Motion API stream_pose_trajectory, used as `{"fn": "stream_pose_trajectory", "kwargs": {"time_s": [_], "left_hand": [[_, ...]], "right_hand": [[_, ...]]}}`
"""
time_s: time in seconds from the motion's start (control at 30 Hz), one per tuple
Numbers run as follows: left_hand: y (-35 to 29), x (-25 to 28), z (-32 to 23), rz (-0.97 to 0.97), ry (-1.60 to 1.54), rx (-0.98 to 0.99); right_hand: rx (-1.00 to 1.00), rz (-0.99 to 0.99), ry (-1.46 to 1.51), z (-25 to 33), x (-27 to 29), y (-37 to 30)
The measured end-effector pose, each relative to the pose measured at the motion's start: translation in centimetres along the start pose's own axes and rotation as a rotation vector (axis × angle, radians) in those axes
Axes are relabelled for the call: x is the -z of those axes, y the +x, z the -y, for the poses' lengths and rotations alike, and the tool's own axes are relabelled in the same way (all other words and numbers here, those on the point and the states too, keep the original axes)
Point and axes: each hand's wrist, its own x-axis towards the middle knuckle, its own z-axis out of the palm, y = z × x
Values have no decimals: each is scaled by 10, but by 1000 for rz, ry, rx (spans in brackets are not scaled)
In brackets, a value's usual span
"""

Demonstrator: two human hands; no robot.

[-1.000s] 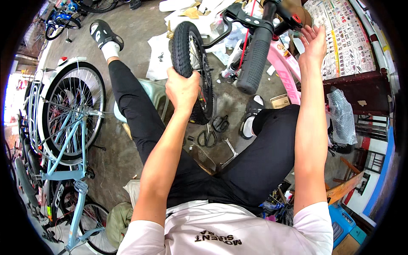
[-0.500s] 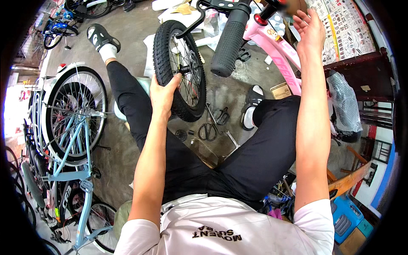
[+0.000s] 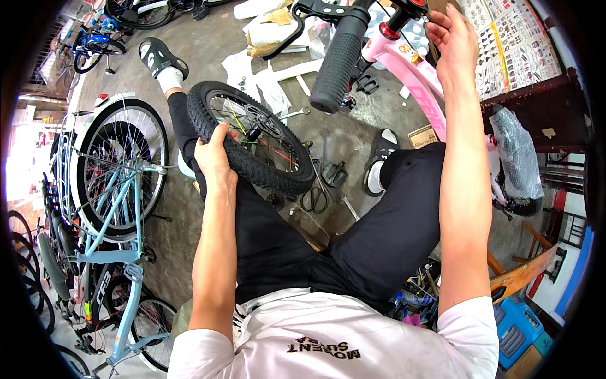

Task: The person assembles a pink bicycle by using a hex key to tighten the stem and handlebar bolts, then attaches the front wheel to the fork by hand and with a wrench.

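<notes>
A small bicycle wheel [image 3: 208,120] with a knobby black tyre hangs tilted over my left thigh. My left hand [image 3: 216,155] is closed round its near left side, the thumb reaching over the tyre toward the spokes. Ahead and to the right stands a pink bicycle frame [image 3: 413,76] with a red and black stem [image 3: 396,22]. A black handlebar grip [image 3: 341,63] and a brake lever [image 3: 293,31] jut toward me. My right hand [image 3: 456,44] is raised beside the stem, fingers half bent and apart, with nothing visible in it.
On the floor between my feet lie scissors [image 3: 314,197], a pedal [image 3: 334,174] and a spanner [image 3: 351,208]. A light-blue bicycle [image 3: 129,252] is at the left. Bubble wrap [image 3: 516,155] covers something at the right, above a blue case [image 3: 517,331].
The wheel has swung down and left, away from the handlebar grip, and now leans flatter. My left hand moved left with it. My right hand stays beside the stem, its fingers slightly more bent.
</notes>
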Motion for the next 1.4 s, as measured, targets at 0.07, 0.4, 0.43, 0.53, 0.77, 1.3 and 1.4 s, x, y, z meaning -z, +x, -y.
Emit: {"fn": "stream_pose_trajectory", "kwargs": {"time_s": [0.07, 0.4, 0.43, 0.53, 0.77, 1.3, 1.4], "left_hand": [[-8, -9, -9, 39, 32, -16], [-2, -55, 16, 148, -118, -11], [-2, -62, 30, 163, -128, -8], [-11, -64, 65, 155, -71, 29], [-52, -19, 65, 136, 58, 34], [-111, -38, 63, 622, 37, 84], [-99, -25, 70, 875, 158, 54]], "right_hand": [[-34, 35, -17, -1, 5, 4], [-3, 15, -58, 1, -4, 4], [15, 57, -45, -4, 3, 12], [-2, 53, -26, -7, 0, 9], [14, -17, -14, -2, -8, 1], [-152, 979, -620, -14, -7, -168], [-98, 1113, -858, -25, -4, -185]]}}
